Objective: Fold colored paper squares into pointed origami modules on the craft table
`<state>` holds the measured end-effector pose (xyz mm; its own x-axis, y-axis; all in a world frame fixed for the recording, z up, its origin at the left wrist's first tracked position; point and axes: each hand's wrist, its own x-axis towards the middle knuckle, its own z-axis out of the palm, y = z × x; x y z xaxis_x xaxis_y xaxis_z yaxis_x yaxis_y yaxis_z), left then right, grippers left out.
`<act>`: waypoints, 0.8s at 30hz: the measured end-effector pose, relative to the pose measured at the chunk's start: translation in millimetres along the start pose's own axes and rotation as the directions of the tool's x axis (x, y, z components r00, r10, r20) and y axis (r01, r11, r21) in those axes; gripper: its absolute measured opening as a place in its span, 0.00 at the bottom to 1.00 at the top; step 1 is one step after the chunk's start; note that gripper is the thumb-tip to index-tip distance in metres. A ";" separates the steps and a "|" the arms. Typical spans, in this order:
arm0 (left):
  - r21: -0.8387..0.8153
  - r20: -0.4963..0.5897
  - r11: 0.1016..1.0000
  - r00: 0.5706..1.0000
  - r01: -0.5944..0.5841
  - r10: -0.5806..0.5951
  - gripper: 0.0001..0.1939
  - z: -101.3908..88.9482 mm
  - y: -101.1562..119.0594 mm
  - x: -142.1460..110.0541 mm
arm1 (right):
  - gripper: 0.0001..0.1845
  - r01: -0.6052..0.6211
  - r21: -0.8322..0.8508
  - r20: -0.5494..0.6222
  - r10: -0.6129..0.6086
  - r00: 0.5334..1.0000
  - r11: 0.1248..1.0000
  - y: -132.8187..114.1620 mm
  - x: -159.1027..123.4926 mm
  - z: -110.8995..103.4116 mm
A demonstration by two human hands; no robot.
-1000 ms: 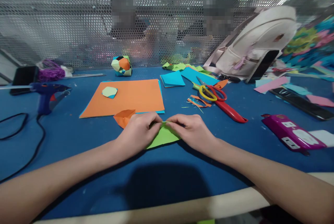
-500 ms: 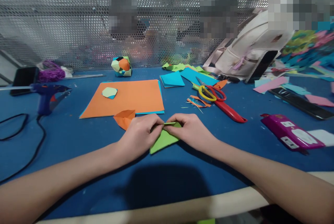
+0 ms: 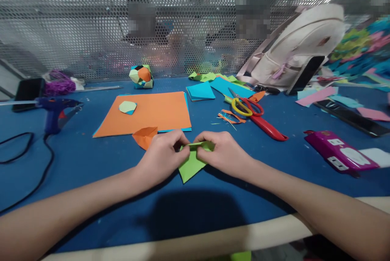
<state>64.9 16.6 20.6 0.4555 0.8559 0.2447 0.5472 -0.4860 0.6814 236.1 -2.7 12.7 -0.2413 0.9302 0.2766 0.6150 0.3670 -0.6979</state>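
Observation:
A piece of green paper (image 3: 192,166) with a folded upper edge is held between both hands, low over the blue table. My left hand (image 3: 166,155) pinches its upper left part between thumb and fingers. On the upper right, my right hand (image 3: 224,153) grips the paper the same way, its fingertips close to the left ones. Just beyond my left hand lies a folded orange paper piece (image 3: 145,137), partly covered by that hand. Behind it, an orange sheet (image 3: 155,111) rests on blue paper, with a small pale green and blue folded piece (image 3: 128,107) on top.
Scissors (image 3: 242,106), a red-handled cutter (image 3: 269,128) and paper scraps lie beyond my right hand. A blue glue gun (image 3: 52,111) stands left. A purple power strip (image 3: 341,151) sits right. Blue squares (image 3: 200,91), a paper ball (image 3: 141,76) and a backpack (image 3: 298,50) are farther back.
Both hands still hold the green paper. It has turned slightly, and its lower corner now points more toward me. The left fingers have shifted a little along the folded edge.

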 end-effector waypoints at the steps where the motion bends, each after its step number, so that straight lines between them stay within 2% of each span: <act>1: -0.035 -0.012 0.999 0.999 0.035 -0.035 0.05 -0.3 -1.1 0.9 | 0.09 -0.035 0.037 0.004 0.035 0.999 0.999 -1.7 0.9 -2.5; 4: -0.118 -0.049 0.985 0.990 0.124 -0.131 0.04 0.1 -5.2 3.9 | 0.10 -0.104 0.140 0.029 0.101 0.994 0.985 -5.7 3.2 -8.3; 6: -0.135 -0.076 0.980 0.985 0.144 -0.155 0.03 1.5 -7.2 5.0 | 0.10 -0.130 0.164 0.039 0.125 0.991 0.978 -6.6 3.6 -8.2; 8: -0.117 -0.093 0.986 0.987 0.117 -0.128 0.04 3.6 -8.0 4.2 | 0.08 -0.158 0.144 0.031 0.155 0.987 0.977 -5.9 3.3 -4.8; 10: -0.065 -0.103 0.997 0.994 0.036 -0.042 0.05 6.4 -7.9 1.7 | 0.07 -0.164 0.127 0.002 0.165 0.986 0.978 -4.1 2.8 0.1; 13: 0.022 -0.116 0.993 0.986 -0.114 0.115 0.06 10.7 -7.5 -3.1 | 0.07 -0.110 0.144 -0.032 0.116 0.993 0.983 -1.3 1.9 5.8; 15: 0.049 -0.121 0.986 0.979 -0.160 0.164 0.06 13.0 -7.7 -5.3 | 0.08 -0.070 0.115 -0.038 0.075 0.996 0.991 -0.2 0.7 7.5; 20: 0.074 -0.089 0.986 0.984 -0.150 0.156 0.05 14.2 -7.4 -6.0 | 0.09 0.097 -0.118 -0.031 -0.101 0.994 0.988 2.1 -3.7 9.6; 22: 0.054 -0.081 0.985 0.983 -0.162 0.166 0.04 12.8 -6.0 -5.2 | 0.10 0.173 -0.161 -0.018 -0.178 0.984 0.972 3.0 -4.5 10.2; 24: -0.001 -0.084 0.992 0.988 -0.126 0.126 0.04 10.8 -4.5 -3.7 | 0.11 0.201 -0.149 -0.049 -0.210 0.976 0.968 3.1 -4.3 9.3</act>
<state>68.3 13.8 9.2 0.4600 0.7997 0.3859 0.4848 -0.5903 0.6454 232.1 -5.5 3.2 -0.3280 0.8312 0.4489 0.6587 0.5419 -0.5220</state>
